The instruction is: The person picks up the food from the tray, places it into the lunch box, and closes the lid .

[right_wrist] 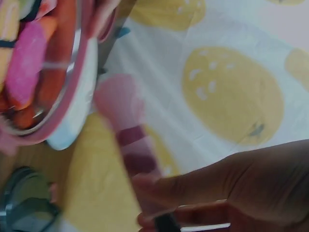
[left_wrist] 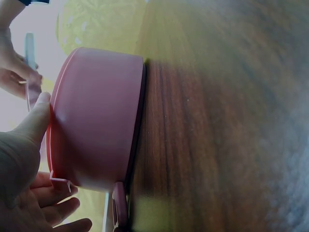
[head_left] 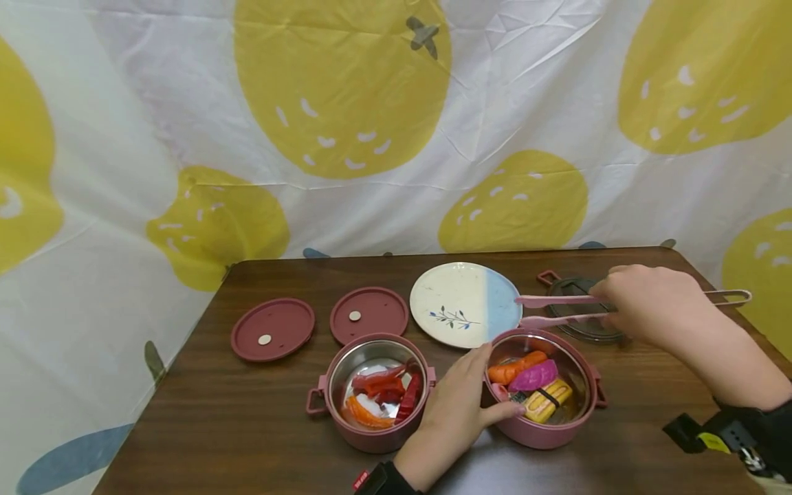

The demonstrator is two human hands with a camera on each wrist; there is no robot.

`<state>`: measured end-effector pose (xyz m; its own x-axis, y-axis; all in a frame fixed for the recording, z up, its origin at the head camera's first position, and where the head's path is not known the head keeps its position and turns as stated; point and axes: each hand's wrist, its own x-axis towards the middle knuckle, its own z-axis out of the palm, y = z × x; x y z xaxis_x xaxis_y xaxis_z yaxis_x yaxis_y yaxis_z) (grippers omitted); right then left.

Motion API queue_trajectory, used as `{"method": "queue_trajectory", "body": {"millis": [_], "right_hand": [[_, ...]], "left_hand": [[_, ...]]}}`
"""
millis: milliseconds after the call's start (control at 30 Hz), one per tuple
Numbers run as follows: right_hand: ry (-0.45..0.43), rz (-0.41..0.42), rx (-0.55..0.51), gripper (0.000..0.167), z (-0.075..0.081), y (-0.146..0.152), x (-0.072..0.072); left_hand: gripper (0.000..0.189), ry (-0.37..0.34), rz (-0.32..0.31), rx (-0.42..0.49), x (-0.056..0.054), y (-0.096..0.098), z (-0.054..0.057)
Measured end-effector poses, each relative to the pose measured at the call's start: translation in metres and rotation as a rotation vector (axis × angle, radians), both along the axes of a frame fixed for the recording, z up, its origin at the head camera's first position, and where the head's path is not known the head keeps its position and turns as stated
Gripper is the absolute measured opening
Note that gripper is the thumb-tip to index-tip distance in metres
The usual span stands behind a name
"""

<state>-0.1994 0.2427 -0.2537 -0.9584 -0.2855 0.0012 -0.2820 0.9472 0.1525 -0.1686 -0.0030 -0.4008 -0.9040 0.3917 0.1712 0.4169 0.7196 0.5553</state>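
Observation:
My right hand (head_left: pixel 650 302) grips a pair of pink tongs (head_left: pixel 559 300); their arms are spread and the tips hang over the plate's right side, behind the right pot. My left hand (head_left: pixel 454 402) holds the left side of that pink pot (head_left: pixel 538 434), thumb at the rim; its left handle is mostly hidden. Inside the pot are toy foods: an orange piece (head_left: pixel 516 368), a magenta piece (head_left: pixel 534 376) and a yellow piece with a dark band (head_left: pixel 548 401). In the right wrist view a tong tip (right_wrist: pixel 118 96) shows beside the pot, with nothing in it.
A second pink pot (head_left: pixel 377 440) with red and orange toy foods stands to the left. Behind are two dark pink lids (head_left: pixel 281 326), a white and blue plate (head_left: pixel 454 295) and a glass lid (head_left: pixel 588 333). A lemon-print cloth (head_left: pixel 371 220) hangs behind the table.

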Motion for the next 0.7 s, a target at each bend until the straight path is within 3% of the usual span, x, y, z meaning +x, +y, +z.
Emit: {"method": "queue_trajectory", "body": {"millis": [133, 300, 500, 700], "right_hand": [[-0.030, -0.002, -0.087, 0.019, -0.019, 0.011, -0.017], [-0.082, 0.027, -0.234, 0.013, -0.056, 0.023, -0.034], [-0.107, 0.055, -0.330, 0.024, -0.090, 0.031, -0.044], [-0.105, 0.065, -0.352, 0.025, -0.108, 0.030, -0.048]], "left_hand": [[0.088, -0.001, 0.001, 0.002, 0.000, -0.001, -0.001], [0.087, -0.005, 0.002, -0.003, 0.001, -0.001, -0.001], [0.087, 0.011, -0.002, 0.003, 0.001, -0.001, 0.000], [0.088, 0.005, 0.002, -0.012, 0.001, -0.001, 0.002]]}}
